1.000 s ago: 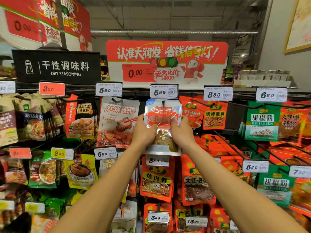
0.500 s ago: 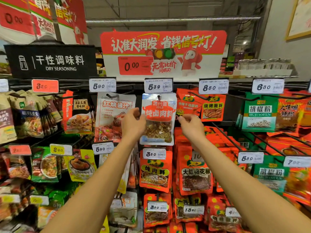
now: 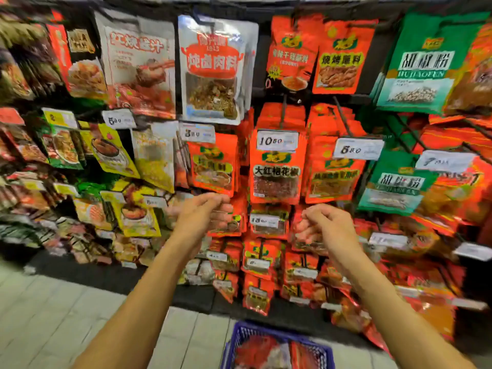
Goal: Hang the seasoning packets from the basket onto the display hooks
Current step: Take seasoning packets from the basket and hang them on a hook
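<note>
A silver and red seasoning packet (image 3: 213, 67) hangs on a top-row display hook (image 3: 198, 17), free of both hands. My left hand (image 3: 205, 217) hovers well below it with loosely curled fingers and holds nothing. At about the same height, my right hand (image 3: 324, 227) is also loosely curled and holds nothing. A blue basket (image 3: 239, 339) stands on the floor at the bottom centre, between my forearms, with red and white packets (image 3: 269, 352) inside.
Rows of hanging packets fill the rack: orange ones (image 3: 277, 166) in the middle, green pepper packets (image 3: 423, 65) at right, yellow and green ones (image 3: 114, 153) at left. White price tags (image 3: 277, 141) jut out on hook ends. Grey floor tiles (image 3: 66, 315) lie at lower left.
Both hands have let go of the silver and red packet and dropped down away from it. The packet now hangs by itself. The view has tilted down, bringing the basket into sight.
</note>
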`<state>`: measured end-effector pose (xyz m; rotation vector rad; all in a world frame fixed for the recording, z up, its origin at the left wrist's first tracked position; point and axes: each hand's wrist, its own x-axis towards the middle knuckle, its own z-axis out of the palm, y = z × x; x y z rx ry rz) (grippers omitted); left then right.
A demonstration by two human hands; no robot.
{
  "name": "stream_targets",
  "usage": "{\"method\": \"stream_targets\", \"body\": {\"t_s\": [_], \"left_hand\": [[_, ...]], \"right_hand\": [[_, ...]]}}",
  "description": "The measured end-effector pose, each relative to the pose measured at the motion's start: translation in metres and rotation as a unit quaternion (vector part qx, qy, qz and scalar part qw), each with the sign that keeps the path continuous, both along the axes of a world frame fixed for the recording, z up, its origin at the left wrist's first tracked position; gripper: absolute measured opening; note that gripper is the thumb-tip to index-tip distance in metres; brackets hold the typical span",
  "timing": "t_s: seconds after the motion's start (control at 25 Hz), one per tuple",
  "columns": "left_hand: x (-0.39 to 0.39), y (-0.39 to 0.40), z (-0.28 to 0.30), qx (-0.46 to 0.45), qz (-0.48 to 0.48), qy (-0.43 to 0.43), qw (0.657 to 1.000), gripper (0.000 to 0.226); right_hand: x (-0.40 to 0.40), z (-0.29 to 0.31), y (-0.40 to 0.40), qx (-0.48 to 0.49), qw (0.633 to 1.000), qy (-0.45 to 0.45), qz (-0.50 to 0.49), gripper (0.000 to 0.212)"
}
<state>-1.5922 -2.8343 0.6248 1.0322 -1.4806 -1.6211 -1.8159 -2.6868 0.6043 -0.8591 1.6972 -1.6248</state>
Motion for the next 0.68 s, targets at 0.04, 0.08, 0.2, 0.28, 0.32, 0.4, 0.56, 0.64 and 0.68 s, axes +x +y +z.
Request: {"method": "stream_targets", "body": {"t_s": [0.04, 0.08, 0.2, 0.28, 0.32, 0.4, 0.56, 0.64, 0.68], "left_hand": [[-0.004, 0.017, -0.027, 0.040, 0.006, -0.017, 0.999, 0.021], [-0.007, 0.033, -0.055, 0.079, 0.010, -0.035, 0.996, 0.022], [-0.010, 0.072, -0.140, 0.190, 0.018, -0.100, 0.976, 0.021], [-0.005, 0.092, -0.192, 0.252, 0.030, -0.137, 0.958, 0.018], [-0.002, 0.103, -0.221, 0.284, 0.041, -0.160, 0.944, 0.018], [0.005, 0.124, -0.278, 0.342, 0.064, -0.200, 0.916, 0.019], [0.020, 0.148, -0.399, 0.427, 0.098, -0.225, 0.871, 0.016], [0.025, 0.152, -0.459, 0.461, 0.104, -0.240, 0.848, 0.013], [0.029, 0.155, -0.494, 0.476, 0.107, -0.252, 0.836, 0.012]], "right_hand": [[-0.004, -0.029, 0.015, 0.036, 0.999, -0.013, 0.003, 0.025], [-0.007, -0.058, 0.029, 0.074, 0.997, -0.027, 0.002, 0.026], [-0.014, -0.141, 0.064, 0.170, 0.984, -0.062, 0.002, 0.025], [-0.010, -0.189, 0.082, 0.224, 0.972, -0.067, -0.005, 0.023], [-0.006, -0.219, 0.092, 0.257, 0.964, -0.064, -0.004, 0.023], [0.009, -0.281, 0.110, 0.325, 0.944, -0.049, 0.000, 0.028], [0.040, -0.413, 0.130, 0.429, 0.900, 0.043, 0.061, 0.019], [0.048, -0.483, 0.130, 0.463, 0.875, 0.101, 0.103, 0.021], [0.052, -0.522, 0.128, 0.477, 0.861, 0.126, 0.124, 0.023]]}}
